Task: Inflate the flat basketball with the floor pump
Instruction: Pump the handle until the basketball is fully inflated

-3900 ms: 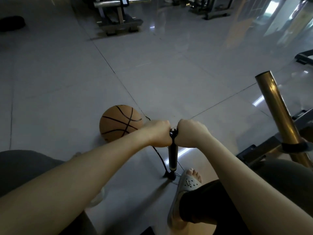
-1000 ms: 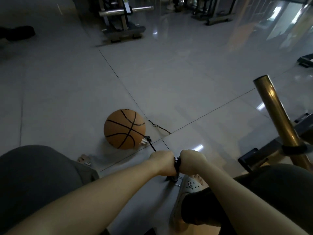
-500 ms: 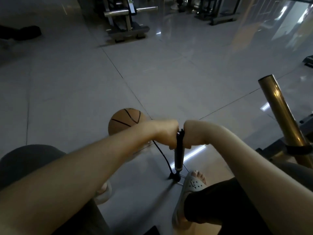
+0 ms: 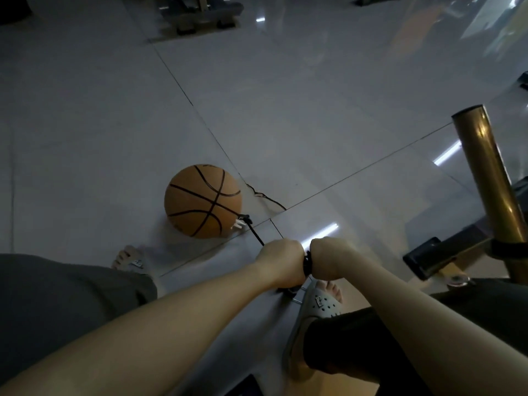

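An orange basketball [image 4: 203, 200] with black seams rests on the grey tiled floor, left of centre. A thin black hose [image 4: 255, 236] runs from the ball's lower right side toward my hands. My left hand [image 4: 281, 262] and my right hand [image 4: 328, 258] are fists side by side on the black pump handle [image 4: 307, 262], which sits low near the floor. The pump barrel is hidden behind my hands. Just its base [image 4: 291, 291] shows, under my sandalled right foot [image 4: 321, 304].
A gold metal tube [image 4: 485, 178] on a dark frame rises at the right, close to my right arm. My left foot [image 4: 128, 257] is by the ball. Gym machines [image 4: 200, 12] stand at the far top. A cracked tile joint [image 4: 265, 197] lies beside the ball.
Half a second ago the handle was raised with the barrel showing. Both hands have since pushed it down close to the floor. The ball has not moved.
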The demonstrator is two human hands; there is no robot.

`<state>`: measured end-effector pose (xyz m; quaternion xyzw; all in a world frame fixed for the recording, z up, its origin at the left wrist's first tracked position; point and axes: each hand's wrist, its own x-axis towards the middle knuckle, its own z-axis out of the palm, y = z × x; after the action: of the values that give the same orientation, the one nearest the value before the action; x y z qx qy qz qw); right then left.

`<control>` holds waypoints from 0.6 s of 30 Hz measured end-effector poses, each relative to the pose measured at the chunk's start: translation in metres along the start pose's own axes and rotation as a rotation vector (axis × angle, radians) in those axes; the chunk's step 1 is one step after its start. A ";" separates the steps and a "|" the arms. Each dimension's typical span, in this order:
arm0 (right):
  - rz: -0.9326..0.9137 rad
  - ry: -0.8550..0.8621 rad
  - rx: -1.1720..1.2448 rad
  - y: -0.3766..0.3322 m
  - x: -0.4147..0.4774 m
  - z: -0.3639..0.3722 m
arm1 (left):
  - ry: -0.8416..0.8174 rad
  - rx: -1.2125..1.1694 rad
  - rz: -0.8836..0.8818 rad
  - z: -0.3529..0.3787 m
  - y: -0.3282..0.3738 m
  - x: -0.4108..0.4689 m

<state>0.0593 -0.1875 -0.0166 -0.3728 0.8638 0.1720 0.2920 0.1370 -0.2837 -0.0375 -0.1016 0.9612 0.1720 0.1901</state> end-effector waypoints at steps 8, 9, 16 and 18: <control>-0.035 -0.030 0.121 -0.013 -0.033 -0.011 | -0.121 0.017 -0.010 -0.023 0.003 -0.031; -0.047 -0.042 0.143 -0.015 -0.040 -0.017 | -0.154 0.025 0.003 -0.032 0.004 -0.036; -0.078 0.065 0.261 0.002 -0.098 -0.124 | -0.163 -0.031 0.085 -0.160 0.018 -0.060; -0.079 0.102 0.316 0.008 -0.107 -0.146 | -0.150 -0.040 0.088 -0.188 0.021 -0.062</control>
<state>0.0578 -0.1995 0.1646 -0.3640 0.8785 0.0032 0.3095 0.1259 -0.3262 0.1570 -0.0499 0.9441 0.2066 0.2519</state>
